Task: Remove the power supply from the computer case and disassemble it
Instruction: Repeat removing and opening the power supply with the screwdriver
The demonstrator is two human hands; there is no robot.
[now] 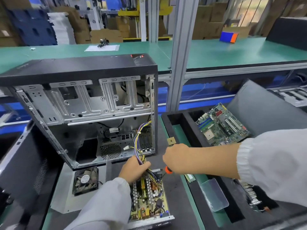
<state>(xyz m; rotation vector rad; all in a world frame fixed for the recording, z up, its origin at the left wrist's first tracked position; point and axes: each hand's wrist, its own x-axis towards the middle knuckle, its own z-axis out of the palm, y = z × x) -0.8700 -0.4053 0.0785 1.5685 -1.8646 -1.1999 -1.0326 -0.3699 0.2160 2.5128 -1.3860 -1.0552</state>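
Left hand [133, 168] curled in a grip, right hand [176, 159] fisted, both forearms extended.

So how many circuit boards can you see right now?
2: the power supply board in its opened housing under the left hand, and a green motherboard in the foam tray at right. Others may be hidden.

The person wears a loose white long-sleeved garment. The left sleeve [106, 201] ends in a gathered cuff at the wrist, and the right sleeve [272, 165] has a ribbed, elasticated cuff. The left hand [132, 168] and right hand [176, 160] are bare, without gloves.
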